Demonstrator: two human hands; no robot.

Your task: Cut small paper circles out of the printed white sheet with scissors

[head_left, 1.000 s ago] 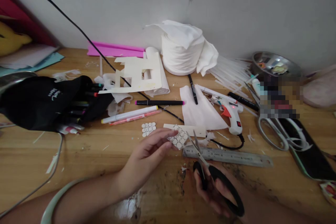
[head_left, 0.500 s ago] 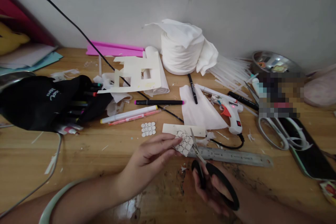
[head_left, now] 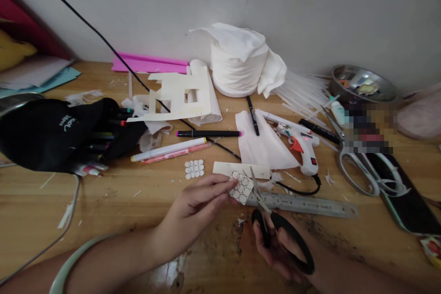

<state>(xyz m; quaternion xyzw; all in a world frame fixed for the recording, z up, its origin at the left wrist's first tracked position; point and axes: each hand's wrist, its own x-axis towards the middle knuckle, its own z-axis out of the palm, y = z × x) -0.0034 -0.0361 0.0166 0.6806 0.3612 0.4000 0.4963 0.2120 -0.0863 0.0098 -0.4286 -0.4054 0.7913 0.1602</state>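
Between the fingertips of my left hand [head_left: 200,206] is a small piece of white paper [head_left: 243,189] with several circles drawn on it in black. My right hand [head_left: 275,252] grips a pair of scissors [head_left: 289,241] by its black handles. The parted blades meet the paper's right edge. Behind them lies a cream paper strip [head_left: 223,168], and a steel ruler [head_left: 310,206] extends to the right from beneath the paper. A little cluster of cut white circles [head_left: 195,169] rests on the table left of the strip.
Beyond my hands lie markers [head_left: 208,133], a cut-out cream sheet [head_left: 179,98] and a roll of white cloth [head_left: 237,69]. To the right are a glue gun [head_left: 308,149], grey scissors [head_left: 358,174] and a phone [head_left: 413,206]. A black pen case [head_left: 51,133] sits left; a black cable [head_left: 103,39] crosses behind.
Hardly anything differs. Both hands, the paper and the scissors hold nearly the same pose, while the view has shifted very slightly.
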